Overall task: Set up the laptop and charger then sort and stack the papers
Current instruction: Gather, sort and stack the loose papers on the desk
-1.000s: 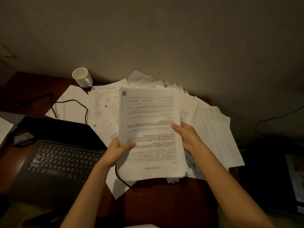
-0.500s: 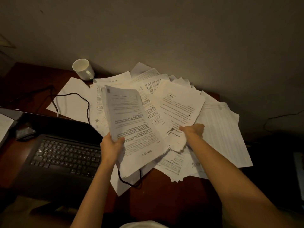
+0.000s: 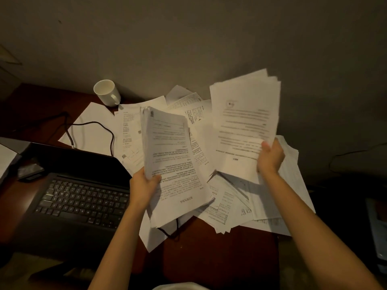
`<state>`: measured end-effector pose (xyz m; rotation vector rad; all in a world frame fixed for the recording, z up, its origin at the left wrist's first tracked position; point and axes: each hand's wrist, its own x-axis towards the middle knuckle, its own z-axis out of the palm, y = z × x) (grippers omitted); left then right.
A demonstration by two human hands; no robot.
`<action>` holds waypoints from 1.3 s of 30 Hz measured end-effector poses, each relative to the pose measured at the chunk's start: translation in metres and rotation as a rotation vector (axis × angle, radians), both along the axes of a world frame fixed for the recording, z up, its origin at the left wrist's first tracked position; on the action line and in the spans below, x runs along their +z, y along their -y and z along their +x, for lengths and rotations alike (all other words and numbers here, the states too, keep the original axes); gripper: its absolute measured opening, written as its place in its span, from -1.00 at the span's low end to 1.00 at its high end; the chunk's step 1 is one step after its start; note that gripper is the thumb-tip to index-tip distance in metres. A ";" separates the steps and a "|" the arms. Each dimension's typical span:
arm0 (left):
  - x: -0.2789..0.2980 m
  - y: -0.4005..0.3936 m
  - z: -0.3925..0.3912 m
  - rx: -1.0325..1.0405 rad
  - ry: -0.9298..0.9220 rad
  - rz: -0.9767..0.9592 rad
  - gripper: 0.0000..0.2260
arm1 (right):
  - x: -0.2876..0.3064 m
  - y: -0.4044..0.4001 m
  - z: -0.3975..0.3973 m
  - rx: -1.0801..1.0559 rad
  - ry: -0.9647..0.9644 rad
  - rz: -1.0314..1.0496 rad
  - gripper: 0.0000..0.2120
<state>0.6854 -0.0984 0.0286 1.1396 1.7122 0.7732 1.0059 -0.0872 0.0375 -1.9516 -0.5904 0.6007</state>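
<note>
Now the left hand [image 3: 142,185] has its fingers clamped on a thick stack of papers [image 3: 173,164], while the right hand [image 3: 270,158] pinches a thinner sheaf [image 3: 245,126] held up. Beneath both hands loose papers [image 3: 230,201] cover the counter [image 3: 219,258]; left of the left hand sits the open laptop [image 3: 79,197].

1 open black laptop w/ dark keyboard [image 3: 83,197]. 1 white ceramic mug w/ handle [image 3: 107,95]. 1 black charger cable [image 3: 92,130]. 2 held bundles of white printed paper sheets: left bundle [image 3: 173,164], right bundle [image 3: 245,126]. Loose sheets on dark red-brown wooden desk [image 3: 209,258]: too many, overlapping, can't count.
</note>
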 end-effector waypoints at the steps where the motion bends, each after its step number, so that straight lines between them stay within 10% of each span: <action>1: 0.001 -0.001 0.003 -0.010 -0.005 0.006 -0.71 | 0.010 -0.001 0.007 -0.026 -0.028 0.042 -0.76; 10: 0.008 0.005 0.047 -0.004 0.434 -0.169 -0.71 | 0.024 0.013 0.004 0.299 -0.100 -0.073 -0.71; 22: 0.024 0.029 0.052 -0.244 0.423 -0.115 -0.93 | 0.003 0.073 -0.008 0.588 -0.597 -0.106 -0.62; 26: 0.033 0.024 0.067 -0.234 0.609 -0.048 -0.66 | 0.015 0.084 -0.004 0.447 -0.499 -0.015 -0.66; 39: 0.014 0.088 0.083 -0.073 0.380 0.077 -0.87 | 0.005 0.165 -0.057 0.073 -0.295 0.218 -0.71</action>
